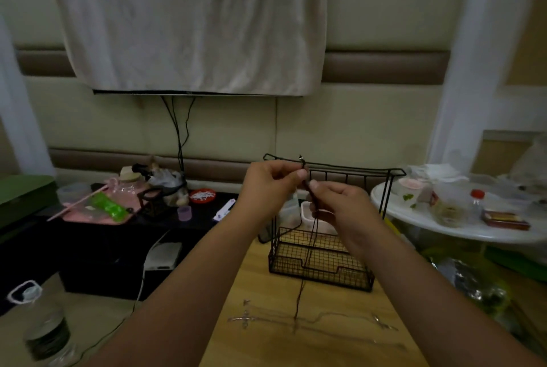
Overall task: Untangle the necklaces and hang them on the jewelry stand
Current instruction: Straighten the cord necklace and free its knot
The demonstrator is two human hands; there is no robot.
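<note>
At the bottom centre of the frame, thin silvery chain necklaces lie stretched across the light wooden tabletop, one carrying a small cross-shaped pendant. The lower end of a dark brown cord necklace dangles down to just touch them. Beyond it stands the black wire jewelry stand — a mesh basket base with a tall frame and a top rail of short hooks; I cannot tell whether the basket holds anything.

Both forearms reach up from the lower edge to mid-frame. The left hand has its thumb and forefinger pinched on the top of the cord, right in front of the stand's rail, with a small knot or clasp poking above the fingers. The right hand sits just below and beside it, fingertips closed on the same cord, which hangs straight down past the basket.

At left centre, a pink tray holds a green packet and a pink stick — a small red dish of white bits sits near it. At right, a round white table carries cups, a bottle and a tin. A pale cloth hangs across the upper wall.
</note>
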